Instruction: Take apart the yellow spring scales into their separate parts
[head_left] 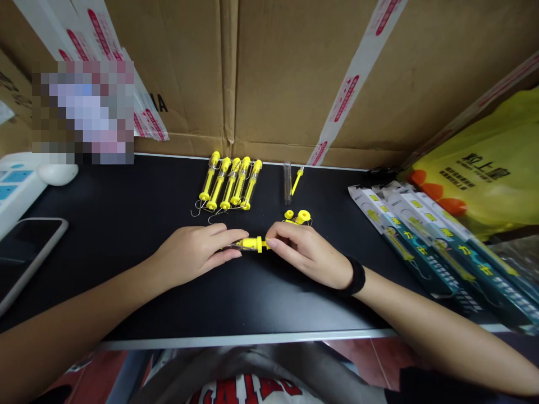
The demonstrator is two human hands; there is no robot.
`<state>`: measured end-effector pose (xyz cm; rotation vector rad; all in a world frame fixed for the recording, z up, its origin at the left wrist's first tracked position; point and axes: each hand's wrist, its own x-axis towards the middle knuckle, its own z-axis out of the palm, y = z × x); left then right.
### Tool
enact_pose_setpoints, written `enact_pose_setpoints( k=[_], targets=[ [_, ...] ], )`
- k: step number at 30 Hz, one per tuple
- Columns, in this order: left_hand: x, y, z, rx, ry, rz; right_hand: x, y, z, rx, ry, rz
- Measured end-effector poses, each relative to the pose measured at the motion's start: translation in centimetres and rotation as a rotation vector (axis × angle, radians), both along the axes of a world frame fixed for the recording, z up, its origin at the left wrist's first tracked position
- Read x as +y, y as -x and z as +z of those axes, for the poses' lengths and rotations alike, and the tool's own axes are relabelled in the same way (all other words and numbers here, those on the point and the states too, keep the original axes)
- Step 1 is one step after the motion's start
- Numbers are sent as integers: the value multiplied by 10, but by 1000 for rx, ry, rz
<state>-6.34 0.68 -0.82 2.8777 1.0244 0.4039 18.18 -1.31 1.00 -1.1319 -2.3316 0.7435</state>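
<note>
Above the front part of the table, a yellow spring scale [251, 244] lies sideways between my hands. My left hand [202, 247] is closed around its clear tube, covering much of it. At the other end, the thumb and fingers of my right hand [305, 252] pinch the narrow yellow tip. Just beyond my right hand are loose yellow parts: a round cap [303, 216], a small plug [288, 214] and some pieces half hidden by the fingers. Farther back, an empty clear tube [287, 183] stands beside a thin yellow rod [297, 180].
Several spring scales [232, 182] with wire hooks lie in a row at the back. Packaged scales [421, 241] and a yellow bag [475, 168] occupy the right side. A phone [29, 252] and a white power strip [19, 182] are at left. Cardboard [273, 73] walls the rear edge.
</note>
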Motion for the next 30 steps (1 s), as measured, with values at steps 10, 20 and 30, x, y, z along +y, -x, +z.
enact_pose_setpoints(
  k=[10, 20, 30],
  targets=[
    [2, 0, -1, -1, 31, 18, 0, -3, -4, 50, -35, -19],
    [1, 1, -1, 19, -14, -18, -2, -1, -7, 176, 136, 49],
    [0, -1, 2, -3, 7, 22, -1, 0, -4, 123, -90, 28]
  ],
)
